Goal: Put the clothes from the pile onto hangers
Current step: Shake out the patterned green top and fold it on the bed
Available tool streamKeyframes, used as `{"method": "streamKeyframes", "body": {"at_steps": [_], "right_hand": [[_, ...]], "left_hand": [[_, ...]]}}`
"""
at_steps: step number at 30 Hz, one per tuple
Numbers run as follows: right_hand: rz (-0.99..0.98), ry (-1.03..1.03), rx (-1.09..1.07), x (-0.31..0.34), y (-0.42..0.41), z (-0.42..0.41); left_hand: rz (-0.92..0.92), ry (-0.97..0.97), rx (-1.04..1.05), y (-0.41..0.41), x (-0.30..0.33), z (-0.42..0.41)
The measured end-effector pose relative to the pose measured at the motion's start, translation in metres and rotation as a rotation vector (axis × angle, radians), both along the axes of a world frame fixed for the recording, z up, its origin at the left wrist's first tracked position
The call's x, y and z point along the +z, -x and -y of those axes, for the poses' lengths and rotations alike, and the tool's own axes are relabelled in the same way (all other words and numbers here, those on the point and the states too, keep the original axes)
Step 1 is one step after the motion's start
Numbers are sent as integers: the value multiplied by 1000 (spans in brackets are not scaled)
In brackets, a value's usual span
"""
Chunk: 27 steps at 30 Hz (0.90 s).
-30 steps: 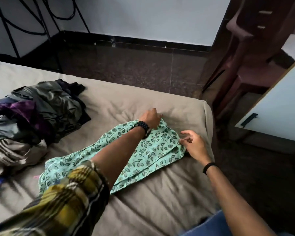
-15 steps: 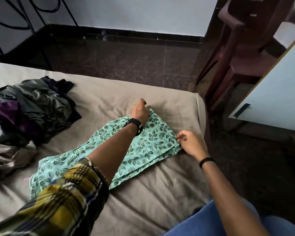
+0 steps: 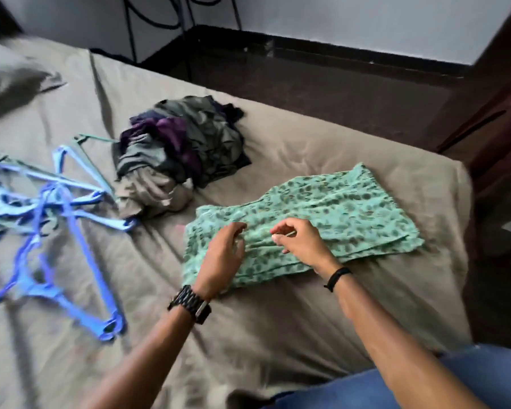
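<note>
Grip: left hand (image 3: 222,255) curled over green garment (image 3: 337,214) | right hand (image 3: 300,242) pinching its fold | both palm-down

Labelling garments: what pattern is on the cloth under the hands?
Mint green garment with a dark leaf print, blurred; head view, the only one.

**Hands come together at the garment's middle**

Both hands leave the far end of the green leaf-print garment (image 3: 322,219). The left hand (image 3: 223,255), earlier stretched to the top corner, now rests near the left end. The right hand (image 3: 300,242), earlier at the edge, now hovers curled above the middle. The view swings left, bringing the blue hangers (image 3: 50,208) into sight.
</note>
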State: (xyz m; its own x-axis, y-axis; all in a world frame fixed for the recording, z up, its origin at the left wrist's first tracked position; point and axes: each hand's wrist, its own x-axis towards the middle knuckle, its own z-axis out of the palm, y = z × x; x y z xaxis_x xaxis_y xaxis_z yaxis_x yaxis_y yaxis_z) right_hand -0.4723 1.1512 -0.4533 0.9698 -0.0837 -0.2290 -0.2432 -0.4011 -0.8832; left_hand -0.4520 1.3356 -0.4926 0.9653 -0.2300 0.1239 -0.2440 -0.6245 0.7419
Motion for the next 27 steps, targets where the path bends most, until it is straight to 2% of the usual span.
{"method": "streamKeyframes", "body": {"at_steps": [5,9,11,13,15,18,20,22,24,27], "right_hand": [[-44,-21,274,-4,-14,-104],[-56,2,467,-5,-19,-169],[-39,-2,525,-7,-20,-197],[19,50,590,-8,-22,-222],[50,144,745,-11,-21,-246],[25,289,919,-31,-9,-271],[81,418,904,-41,-1,-272],[126,333,799,-42,3,-265],[109,201,672,-37,3,-251],[31,93,567,-23,-2,-220]], "left_hand": [[171,-60,346,52,12,-100],[74,-367,835,66,0,-155],[36,-376,958,69,-9,-177],[-49,-211,1055,69,-16,-192],[-116,83,1115,64,-21,-196],[-73,471,1134,61,-22,-188],[-108,867,1171,57,-14,-180],[-169,1144,1190,54,-7,-174],[-210,1187,1157,54,-2,-168],[-214,1139,985,52,7,-155]]}}
